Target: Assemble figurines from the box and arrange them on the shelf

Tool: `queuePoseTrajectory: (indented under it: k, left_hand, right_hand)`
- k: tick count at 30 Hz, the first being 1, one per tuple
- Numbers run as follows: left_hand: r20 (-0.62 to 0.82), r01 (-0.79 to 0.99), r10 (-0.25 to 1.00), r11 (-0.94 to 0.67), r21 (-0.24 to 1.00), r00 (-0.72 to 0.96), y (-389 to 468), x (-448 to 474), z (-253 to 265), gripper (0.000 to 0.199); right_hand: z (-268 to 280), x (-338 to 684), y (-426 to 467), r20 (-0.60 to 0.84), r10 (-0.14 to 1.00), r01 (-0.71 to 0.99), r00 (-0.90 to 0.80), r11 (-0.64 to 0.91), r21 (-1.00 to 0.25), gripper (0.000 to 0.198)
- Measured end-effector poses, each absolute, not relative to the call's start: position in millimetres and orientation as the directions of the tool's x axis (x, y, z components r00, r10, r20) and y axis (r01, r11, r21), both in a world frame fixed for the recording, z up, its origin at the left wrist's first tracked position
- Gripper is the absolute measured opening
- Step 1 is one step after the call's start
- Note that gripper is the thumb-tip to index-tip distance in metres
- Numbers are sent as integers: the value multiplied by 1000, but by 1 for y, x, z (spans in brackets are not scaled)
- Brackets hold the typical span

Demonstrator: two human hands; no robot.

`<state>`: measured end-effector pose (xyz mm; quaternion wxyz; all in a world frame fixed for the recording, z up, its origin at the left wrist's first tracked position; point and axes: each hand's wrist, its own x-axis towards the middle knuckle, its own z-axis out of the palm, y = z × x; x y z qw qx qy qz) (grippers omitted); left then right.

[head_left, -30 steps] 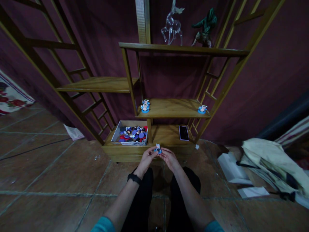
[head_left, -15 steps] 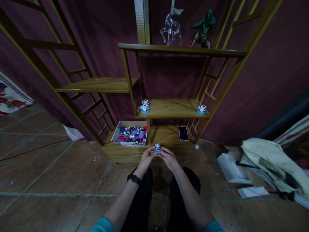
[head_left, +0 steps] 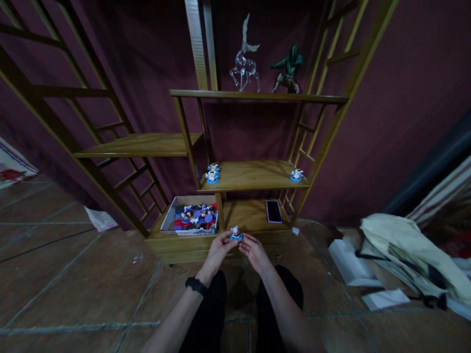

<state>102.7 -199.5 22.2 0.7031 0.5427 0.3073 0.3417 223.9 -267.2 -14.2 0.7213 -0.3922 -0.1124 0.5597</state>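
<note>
A small toy figurine [head_left: 235,234] with a white-and-dark body and a round blue base is held upright in front of the shelf unit. My left hand [head_left: 219,250] pinches the left side of its base. From the other side my right hand [head_left: 253,249] has its fingertips against the base edge, the lower fingers curled loosely. Left of my hands, a cardboard box [head_left: 170,218] holds many mixed figurines with purple and red parts. Similar blue-based figurines stand on the middle shelf [head_left: 253,177]: two close together at the left [head_left: 212,176] and one at the right [head_left: 296,175].
A phone [head_left: 274,211] lies on the lowest shelf. The upper shelf [head_left: 257,96] carries a clear deer ornament [head_left: 244,66] and a green hooded figure [head_left: 290,71]. On the tiled floor at the right are a cream bag [head_left: 395,245] and white boxes [head_left: 351,264].
My view has tilted up and shifted slightly, so the shelves appear lower. My right fingers look looser around the figurine, which stays in my left hand.
</note>
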Motion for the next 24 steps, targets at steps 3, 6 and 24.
queuePoseTrajectory:
  k: [3, 6, 24]
  left_hand:
    - [27, -214, 805, 125, 969, 593, -191, 124, 58, 46]
    - [140, -267, 768, 42, 963, 625, -179, 159, 102, 45]
    - [354, -149, 644, -351, 925, 678, -82, 422, 177, 31]
  right_hand:
    - [-11, 231, -267, -299, 875, -716, 381, 75, -694, 31]
    - [-7, 236, -269, -306, 878, -722, 368, 62, -689, 32]
    - [3, 258, -271, -205, 901, -755, 383, 178, -631, 24]
